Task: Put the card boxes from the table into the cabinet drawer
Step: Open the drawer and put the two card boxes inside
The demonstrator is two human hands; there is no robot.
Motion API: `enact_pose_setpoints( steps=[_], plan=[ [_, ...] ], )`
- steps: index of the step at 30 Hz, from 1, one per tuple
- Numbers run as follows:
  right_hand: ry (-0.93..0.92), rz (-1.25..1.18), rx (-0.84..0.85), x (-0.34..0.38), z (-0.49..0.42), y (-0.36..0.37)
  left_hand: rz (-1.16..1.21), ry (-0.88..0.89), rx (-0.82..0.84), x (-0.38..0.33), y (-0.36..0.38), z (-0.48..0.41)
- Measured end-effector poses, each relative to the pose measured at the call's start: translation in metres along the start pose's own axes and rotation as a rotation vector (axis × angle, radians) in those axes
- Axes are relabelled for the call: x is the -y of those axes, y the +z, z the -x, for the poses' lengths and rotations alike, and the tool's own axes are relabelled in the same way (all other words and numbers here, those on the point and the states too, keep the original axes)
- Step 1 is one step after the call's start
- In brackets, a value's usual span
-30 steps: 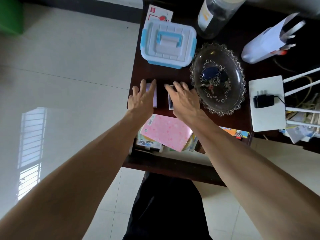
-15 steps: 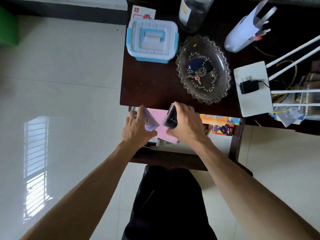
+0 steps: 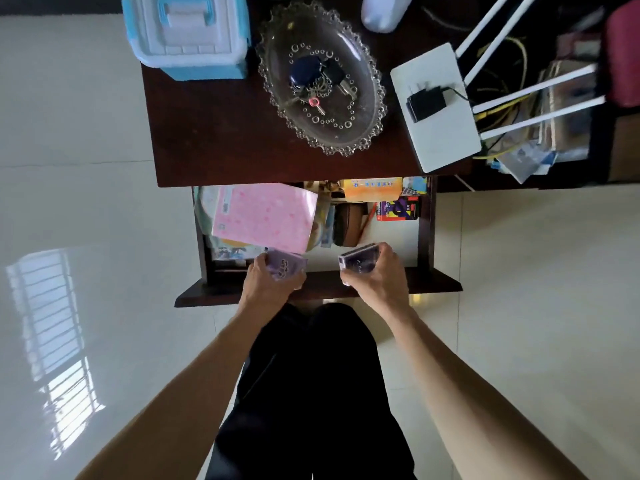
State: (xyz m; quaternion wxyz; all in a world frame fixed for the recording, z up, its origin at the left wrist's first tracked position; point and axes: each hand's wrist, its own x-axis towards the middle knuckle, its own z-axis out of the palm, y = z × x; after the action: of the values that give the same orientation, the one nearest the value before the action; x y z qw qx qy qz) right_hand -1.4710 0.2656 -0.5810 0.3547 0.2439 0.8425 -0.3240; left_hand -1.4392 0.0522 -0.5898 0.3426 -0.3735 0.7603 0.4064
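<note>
My left hand (image 3: 268, 285) grips a light purple card box (image 3: 284, 266) over the front left of the open cabinet drawer (image 3: 424, 233). My right hand (image 3: 375, 277) grips a dark purple card box (image 3: 360, 259), tilted, over the drawer's front middle, above a bare white patch of the drawer floor. The two hands are apart, each box partly covered by fingers. The dark wooden table top (image 3: 221, 133) lies above the drawer.
In the drawer lie a pink notebook (image 3: 265, 216), an orange box (image 3: 372, 188), a brown pouch (image 3: 348, 220) and a colourful pack (image 3: 398, 209). On the table stand a white-and-blue lidded box (image 3: 188, 32), a glass dish with keys (image 3: 322, 77) and a white router (image 3: 436, 112).
Both hands lifted the card boxes off the table, drew them back toward me and down over the open drawer, and spread apart. The view tilted further down.
</note>
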Motion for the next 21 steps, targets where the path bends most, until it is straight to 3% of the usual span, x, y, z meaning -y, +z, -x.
enact_pose_setpoints(
  steps=[11,21],
  plan=[
    [0.132,0.028,-0.251,-0.035,-0.065,-0.015,0.005,-0.026,0.043,-0.014,0.042,-0.011],
    [0.163,0.223,-0.259,-0.046,-0.117,-0.001,0.017,0.052,0.098,-0.005,0.064,-0.03]
  ],
)
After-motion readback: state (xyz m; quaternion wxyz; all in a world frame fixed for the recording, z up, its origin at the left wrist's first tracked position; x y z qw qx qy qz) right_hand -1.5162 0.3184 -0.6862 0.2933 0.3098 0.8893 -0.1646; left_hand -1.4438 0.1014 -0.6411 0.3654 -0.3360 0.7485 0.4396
